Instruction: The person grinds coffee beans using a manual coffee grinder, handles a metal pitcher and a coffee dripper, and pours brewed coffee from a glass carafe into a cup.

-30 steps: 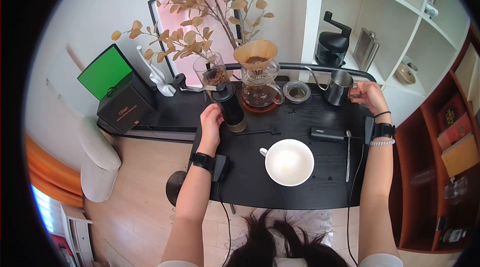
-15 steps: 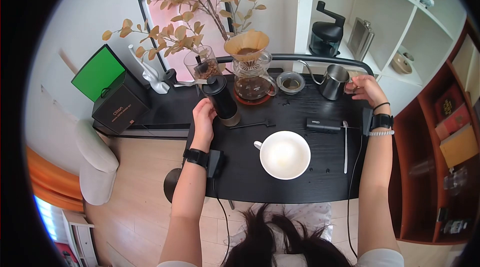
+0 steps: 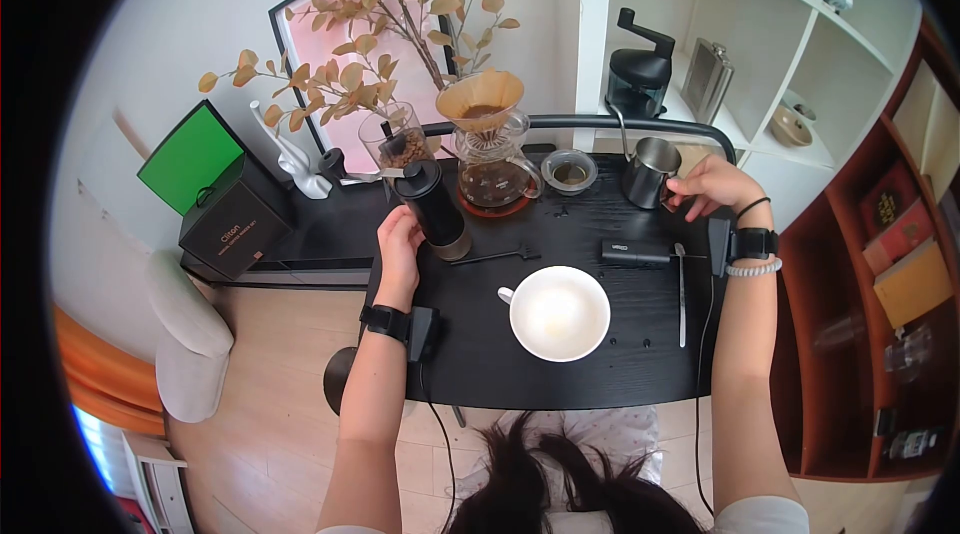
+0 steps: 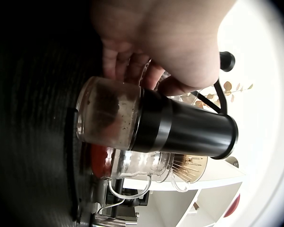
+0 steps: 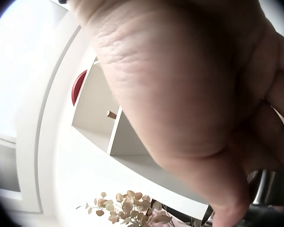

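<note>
In the head view my left hand [image 3: 399, 246] is against the left side of a black manual coffee grinder [image 3: 432, 209] standing upright. Its fingers lie loosely extended, the tips partly hidden behind the clear lower chamber [image 4: 109, 113] in the left wrist view. At the table's right rear, my right hand [image 3: 716, 186] pinches the handle of a steel gooseneck kettle [image 3: 650, 169], whose spout points away from me. In the right wrist view, the palm hides most of the kettle. Between the hands stands a glass coffee server [image 3: 490, 184] topped by a paper filter [image 3: 482, 99] with brown grounds.
A wide white cup [image 3: 560, 314] sits at the table's middle front. Around it lie a black brush [image 3: 495, 255], a black handheld device [image 3: 635, 252] and a long thin spoon [image 3: 682, 299]. A small glass dish [image 3: 569, 173] stands beside the kettle. Behind are dried leaves and white shelves [image 3: 590, 54].
The kettle has turned under my right hand, its spout swinging from leftward to away from me. My left hand stays beside the grinder. The head view has shifted slightly.
</note>
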Tool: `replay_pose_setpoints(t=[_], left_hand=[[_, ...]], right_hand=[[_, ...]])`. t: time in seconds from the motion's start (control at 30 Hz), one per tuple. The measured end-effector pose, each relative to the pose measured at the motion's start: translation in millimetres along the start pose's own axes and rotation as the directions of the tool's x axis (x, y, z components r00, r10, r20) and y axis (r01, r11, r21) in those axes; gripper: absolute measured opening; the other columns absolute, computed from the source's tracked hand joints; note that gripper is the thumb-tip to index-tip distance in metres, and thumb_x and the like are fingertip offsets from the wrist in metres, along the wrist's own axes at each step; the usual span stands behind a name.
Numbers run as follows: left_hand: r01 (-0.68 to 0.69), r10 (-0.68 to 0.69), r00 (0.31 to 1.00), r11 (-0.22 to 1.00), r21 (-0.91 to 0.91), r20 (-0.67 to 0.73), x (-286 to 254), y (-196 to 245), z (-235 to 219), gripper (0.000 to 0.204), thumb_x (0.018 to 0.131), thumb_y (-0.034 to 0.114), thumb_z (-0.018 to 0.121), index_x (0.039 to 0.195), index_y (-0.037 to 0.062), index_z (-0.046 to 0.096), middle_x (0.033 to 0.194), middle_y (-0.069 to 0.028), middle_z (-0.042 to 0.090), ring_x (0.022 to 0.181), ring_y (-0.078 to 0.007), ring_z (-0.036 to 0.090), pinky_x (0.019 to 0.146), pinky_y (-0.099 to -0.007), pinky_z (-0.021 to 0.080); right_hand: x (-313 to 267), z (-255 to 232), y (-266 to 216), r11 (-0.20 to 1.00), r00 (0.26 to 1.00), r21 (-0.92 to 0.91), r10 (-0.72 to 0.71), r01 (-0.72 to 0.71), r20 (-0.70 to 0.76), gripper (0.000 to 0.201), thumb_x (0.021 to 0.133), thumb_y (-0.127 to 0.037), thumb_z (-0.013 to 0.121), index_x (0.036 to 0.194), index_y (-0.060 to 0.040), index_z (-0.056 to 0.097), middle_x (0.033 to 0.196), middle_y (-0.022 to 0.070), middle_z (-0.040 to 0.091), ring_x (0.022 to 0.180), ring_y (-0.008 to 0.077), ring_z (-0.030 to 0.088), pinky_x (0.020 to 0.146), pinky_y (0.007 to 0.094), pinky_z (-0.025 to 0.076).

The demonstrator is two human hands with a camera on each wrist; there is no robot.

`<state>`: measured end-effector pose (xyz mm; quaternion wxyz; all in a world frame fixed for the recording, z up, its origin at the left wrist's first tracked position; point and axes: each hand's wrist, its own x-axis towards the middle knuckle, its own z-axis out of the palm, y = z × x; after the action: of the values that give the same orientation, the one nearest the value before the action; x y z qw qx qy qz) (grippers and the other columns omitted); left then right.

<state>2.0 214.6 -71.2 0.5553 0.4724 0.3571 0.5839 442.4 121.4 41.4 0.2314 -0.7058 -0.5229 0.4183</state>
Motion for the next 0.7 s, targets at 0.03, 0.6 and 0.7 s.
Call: replay_pose_setpoints(t=[0.03,0.6,0.7], left_hand=[[0.000,0.000,1.000,1.000,0.003,-0.003,0,0,0,0.014,0.089,0.009,0.046,0.083,0.0084,0.059,0.078,0.0038,0.057,0.072,-0.0065,0.053,0.067,-0.0213,0.044],[-0.006,0.003,0.997,0.999,0.044,0.073,11,-17,-21,0.026,0.094,0.013,0.040,0.104,0.0025,0.062,0.099,-0.0041,0.066,0.089,-0.0121,0.063,0.080,-0.0269,0.049],[-0.005,0.002,0.997,0.999,0.043,0.075,12,-18,-22,0.026,0.094,0.013,0.040,0.105,0.0023,0.062,0.100,-0.0045,0.067,0.089,-0.0124,0.063,0.081,-0.0270,0.049]], right_hand=[[3,2,0,1.000,1.000,0.007,-0.010,0.010,0.015,0.038,0.085,-0.037,0.068,0.082,0.0014,0.070,0.081,0.0100,0.071,0.057,0.0175,0.067,0.049,0.0249,0.050],[14,47,-34,0.974,0.998,-0.221,-0.057,0.057,0.007,0.050,0.085,-0.044,0.067,0.080,0.0058,0.070,0.067,0.0131,0.068,0.048,0.0184,0.064,0.047,0.0268,0.048],[16,52,-35,0.966,0.996,-0.244,-0.086,0.084,-0.001,0.050,0.086,-0.044,0.067,0.079,0.0060,0.070,0.066,0.0129,0.067,0.048,0.0175,0.063,0.048,0.0265,0.048]])
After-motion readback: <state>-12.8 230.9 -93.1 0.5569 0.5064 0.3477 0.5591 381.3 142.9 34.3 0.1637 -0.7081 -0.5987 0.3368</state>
